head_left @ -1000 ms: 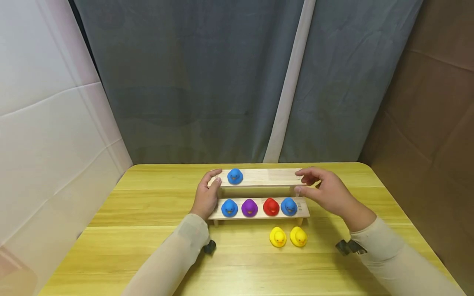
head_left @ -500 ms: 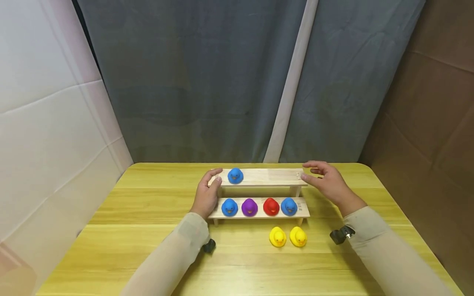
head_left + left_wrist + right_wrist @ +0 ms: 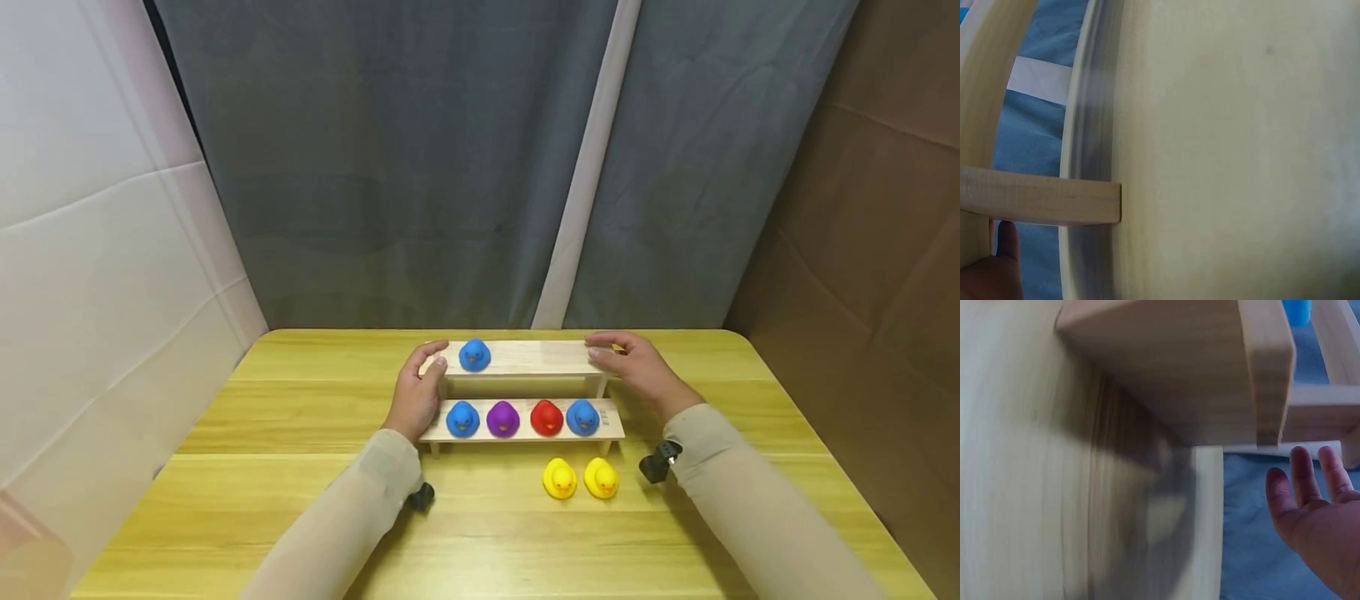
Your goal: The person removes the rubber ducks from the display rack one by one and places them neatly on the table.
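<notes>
A two-tier wooden shelf (image 3: pixel 517 431) stands on the table. On its upper board (image 3: pixel 543 358) a blue rubber duck (image 3: pixel 475 356) sits near the left end. Along the lower tier are a blue duck (image 3: pixel 462 419), a purple duck (image 3: pixel 503 419), a red duck (image 3: pixel 547 417) and another blue duck (image 3: pixel 582 417). My left hand (image 3: pixel 415 396) grips the upper board's left end, thumb in front. At the right end my right hand (image 3: pixel 645 371) holds the board between thumb and index finger; in the right wrist view its other fingers (image 3: pixel 1304 475) are loosely bent below.
Two yellow ducks (image 3: pixel 559 479) stand on the table (image 3: pixel 300 517) in front of the shelf's right half. A grey curtain (image 3: pixel 375 167) hangs behind the table. White cloth (image 3: pixel 112 250) is on the left and brown cloth (image 3: pixel 862 208) on the right.
My right hand first drew back to the right from the shelf's upper end, then came in leftward onto it again. My left hand and the ducks have stayed in place.
</notes>
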A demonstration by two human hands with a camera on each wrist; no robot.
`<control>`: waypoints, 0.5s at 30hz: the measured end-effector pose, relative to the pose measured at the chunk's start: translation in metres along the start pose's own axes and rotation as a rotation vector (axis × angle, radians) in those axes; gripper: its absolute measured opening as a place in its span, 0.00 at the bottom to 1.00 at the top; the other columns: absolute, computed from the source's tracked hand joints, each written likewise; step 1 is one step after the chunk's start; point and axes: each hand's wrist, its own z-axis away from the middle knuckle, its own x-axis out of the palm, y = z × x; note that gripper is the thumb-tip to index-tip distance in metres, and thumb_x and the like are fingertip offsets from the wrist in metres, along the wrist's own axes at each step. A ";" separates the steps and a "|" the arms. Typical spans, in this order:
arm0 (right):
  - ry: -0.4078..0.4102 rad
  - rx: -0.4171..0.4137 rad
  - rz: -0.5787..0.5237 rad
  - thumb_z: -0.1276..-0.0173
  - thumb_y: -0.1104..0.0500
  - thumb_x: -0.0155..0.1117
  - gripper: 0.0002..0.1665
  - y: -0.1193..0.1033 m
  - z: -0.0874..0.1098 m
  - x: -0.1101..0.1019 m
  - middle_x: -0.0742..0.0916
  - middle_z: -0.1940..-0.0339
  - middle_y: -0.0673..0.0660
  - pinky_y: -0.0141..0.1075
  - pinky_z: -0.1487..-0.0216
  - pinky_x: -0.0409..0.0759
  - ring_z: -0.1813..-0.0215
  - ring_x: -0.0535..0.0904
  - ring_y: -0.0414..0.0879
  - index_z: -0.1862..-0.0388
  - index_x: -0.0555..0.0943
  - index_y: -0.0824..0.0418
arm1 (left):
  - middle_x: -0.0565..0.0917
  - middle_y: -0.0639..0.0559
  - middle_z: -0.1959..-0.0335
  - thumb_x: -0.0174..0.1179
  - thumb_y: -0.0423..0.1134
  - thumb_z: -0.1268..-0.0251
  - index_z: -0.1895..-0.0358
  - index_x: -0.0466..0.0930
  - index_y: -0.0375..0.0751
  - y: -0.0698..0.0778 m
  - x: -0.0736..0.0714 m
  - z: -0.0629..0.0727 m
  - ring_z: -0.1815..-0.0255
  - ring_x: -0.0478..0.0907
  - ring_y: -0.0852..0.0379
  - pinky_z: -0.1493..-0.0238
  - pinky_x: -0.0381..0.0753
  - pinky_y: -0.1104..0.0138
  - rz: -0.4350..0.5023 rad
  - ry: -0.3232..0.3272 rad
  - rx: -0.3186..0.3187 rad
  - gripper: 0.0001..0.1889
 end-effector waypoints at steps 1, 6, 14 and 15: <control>-0.010 -0.001 -0.015 0.21 0.51 0.65 0.27 0.000 -0.002 0.002 0.74 0.23 0.64 0.60 0.21 0.64 0.23 0.67 0.63 0.30 0.79 0.63 | 0.76 0.47 0.27 0.52 0.44 0.17 0.31 0.78 0.52 0.000 0.000 0.000 0.22 0.66 0.47 0.18 0.57 0.48 0.002 0.000 -0.001 0.18; -0.054 0.016 -0.083 0.20 0.55 0.63 0.28 0.000 -0.008 0.008 0.74 0.23 0.67 0.59 0.21 0.66 0.25 0.71 0.63 0.27 0.76 0.66 | 0.75 0.47 0.27 0.52 0.43 0.17 0.31 0.78 0.51 0.002 -0.001 -0.002 0.22 0.66 0.47 0.18 0.57 0.48 0.005 -0.001 -0.004 0.18; -0.092 0.108 -0.149 0.19 0.51 0.61 0.30 0.007 -0.009 0.011 0.73 0.22 0.66 0.63 0.24 0.68 0.27 0.73 0.65 0.24 0.73 0.60 | 0.75 0.47 0.27 0.53 0.43 0.17 0.31 0.78 0.51 0.001 0.000 0.000 0.22 0.66 0.47 0.18 0.57 0.47 0.001 0.002 -0.003 0.18; -0.089 0.109 -0.149 0.19 0.50 0.61 0.30 0.008 -0.010 0.011 0.74 0.22 0.65 0.63 0.24 0.68 0.27 0.74 0.65 0.24 0.73 0.59 | 0.75 0.47 0.27 0.53 0.43 0.17 0.31 0.78 0.51 0.002 0.000 0.000 0.22 0.66 0.47 0.18 0.57 0.47 0.001 0.003 -0.002 0.18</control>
